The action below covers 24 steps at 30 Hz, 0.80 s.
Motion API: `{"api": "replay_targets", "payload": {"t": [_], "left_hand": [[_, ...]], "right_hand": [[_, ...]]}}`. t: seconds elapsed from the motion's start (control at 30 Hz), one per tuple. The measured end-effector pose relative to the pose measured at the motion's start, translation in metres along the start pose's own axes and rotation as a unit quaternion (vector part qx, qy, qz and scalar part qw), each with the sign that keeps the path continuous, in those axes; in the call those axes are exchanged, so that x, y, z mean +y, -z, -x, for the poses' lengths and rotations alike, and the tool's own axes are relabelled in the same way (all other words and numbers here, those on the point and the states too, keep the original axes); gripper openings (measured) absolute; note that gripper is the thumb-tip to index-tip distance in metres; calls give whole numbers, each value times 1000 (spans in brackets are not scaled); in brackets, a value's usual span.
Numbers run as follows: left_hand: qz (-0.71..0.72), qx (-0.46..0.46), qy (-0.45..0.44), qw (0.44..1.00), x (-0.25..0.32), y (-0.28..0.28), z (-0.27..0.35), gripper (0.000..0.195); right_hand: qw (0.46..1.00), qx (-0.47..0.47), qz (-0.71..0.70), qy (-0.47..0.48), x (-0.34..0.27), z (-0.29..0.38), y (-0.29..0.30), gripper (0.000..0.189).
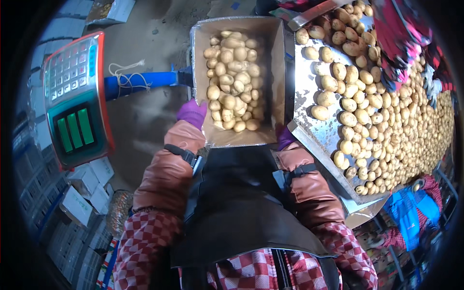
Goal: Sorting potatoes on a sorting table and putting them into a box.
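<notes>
A cardboard box (237,139) lined with clear plastic film stands in front of me, with a heap of potatoes (233,78) inside. My left hand (192,113), in a purple glove, grips the box's left side close to the near corner. At the near right corner my right hand (285,137), gloved alike, holds the other side. Its fingers are partly hidden between the box and the metal edge of the sorting table (311,136). Left of the box, a blue post (159,79) carries the keypad and display of a digital scale (78,101).
Many loose potatoes (391,127) cover the table on the right, bounded by a raised metal rim (326,165). Co-workers' sleeves (398,43) reach over it; another person in blue (409,214) is at lower right. White cartons (76,206) stand at left. String (127,74) hangs on the post.
</notes>
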<state>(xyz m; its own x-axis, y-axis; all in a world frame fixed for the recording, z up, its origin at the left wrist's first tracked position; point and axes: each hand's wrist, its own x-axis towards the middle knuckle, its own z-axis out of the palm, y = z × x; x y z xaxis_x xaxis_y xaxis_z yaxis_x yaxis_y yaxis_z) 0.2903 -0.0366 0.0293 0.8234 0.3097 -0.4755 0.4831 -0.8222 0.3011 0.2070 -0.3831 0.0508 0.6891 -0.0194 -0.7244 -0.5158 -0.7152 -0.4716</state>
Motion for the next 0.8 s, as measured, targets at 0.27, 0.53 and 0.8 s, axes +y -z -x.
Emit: {"api": "replay_targets", "payload": {"t": [0.27,0.53,0.8], "left_hand": [[84,127,-376,914,125,51,-11,47],[-109,138,-190,966,149,-64,-22,75],[9,-179,-187,966,101,-72,86,80]], "right_hand": [[996,17,-71,-55,45,40,22,38],[996,-1,-74,-53,53,43,10,37],[999,0,-34,-34,37,19,12,36]]}}
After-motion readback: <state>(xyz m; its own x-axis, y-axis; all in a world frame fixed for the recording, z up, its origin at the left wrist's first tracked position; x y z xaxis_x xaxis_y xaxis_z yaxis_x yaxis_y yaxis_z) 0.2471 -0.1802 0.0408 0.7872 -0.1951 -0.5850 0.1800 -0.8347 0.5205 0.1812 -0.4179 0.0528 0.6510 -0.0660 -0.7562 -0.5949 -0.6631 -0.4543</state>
